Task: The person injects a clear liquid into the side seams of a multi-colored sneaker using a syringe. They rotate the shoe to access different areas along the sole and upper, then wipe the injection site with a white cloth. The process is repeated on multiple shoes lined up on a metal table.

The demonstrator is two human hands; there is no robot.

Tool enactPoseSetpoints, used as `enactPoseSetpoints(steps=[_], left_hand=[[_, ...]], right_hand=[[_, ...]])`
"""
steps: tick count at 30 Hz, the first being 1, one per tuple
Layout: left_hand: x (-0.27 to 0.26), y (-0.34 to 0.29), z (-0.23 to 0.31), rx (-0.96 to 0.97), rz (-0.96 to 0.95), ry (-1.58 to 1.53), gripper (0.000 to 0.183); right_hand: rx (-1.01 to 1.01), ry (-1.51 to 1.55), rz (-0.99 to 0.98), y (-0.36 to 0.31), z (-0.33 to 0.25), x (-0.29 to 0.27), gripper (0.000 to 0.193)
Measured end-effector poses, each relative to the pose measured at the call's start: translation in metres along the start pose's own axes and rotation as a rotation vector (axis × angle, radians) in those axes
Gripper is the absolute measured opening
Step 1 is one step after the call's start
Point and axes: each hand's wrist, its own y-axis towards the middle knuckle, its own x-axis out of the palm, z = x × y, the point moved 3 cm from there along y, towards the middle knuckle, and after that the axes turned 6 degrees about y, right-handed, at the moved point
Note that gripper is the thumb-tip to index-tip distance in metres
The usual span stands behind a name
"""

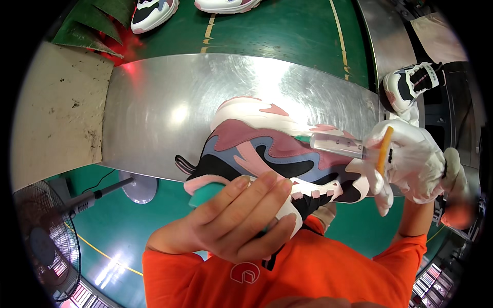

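W/ L hand point(241, 218) curled on shoe point(280, 154) at near edge of worktop point(154, 118), R hand point(408, 161) gripping syringe point(336, 146), you'd best trace seam point(267, 125) slowly.

On the metal surface point(149, 118), the left end is left open; the near-right corner is blocked by shoe point(272, 149) and right hand point(411, 161).

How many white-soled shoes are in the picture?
4: the held shoe by the left hand; the top-left shoe and top-centre shoe on the green surface; the upper-right shoe. Others may be hidden.
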Motion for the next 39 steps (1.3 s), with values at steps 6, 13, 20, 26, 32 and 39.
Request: enactPoseSetpoints(steps=[6,13,20,26,32,39], left_hand=[[0.002,0.001,0.002,0.001,0.033,-0.009,0.013],[0.000,0.001,0.003,-0.021,-0.029,-0.028,0.010],[-0.004,0.001,0.006,-0.063,-0.075,-0.035,0.011],[0.002,0.002,0.006,-0.019,-0.008,-0.006,0.012],[0.000,0.004,0.004,-0.008,-0.071,-0.002,0.012],[-0.002,0.009,0.009,-0.031,-0.106,0.065,0.009]], right_hand=[[0.004,0.072,-0.030,-0.016,0.008,-0.015,0.110],[-0.025,0.026,0.104,-0.025,0.003,-0.014,0.102],[-0.006,0.014,0.079,-0.034,0.001,-0.023,0.097],[-0.079,0.026,0.071,-0.056,0.001,-0.028,0.098],[-0.076,0.029,0.068,-0.080,0.009,-0.047,0.122],[-0.162,0.114,0.065,-0.094,0.022,-0.062,0.129]])
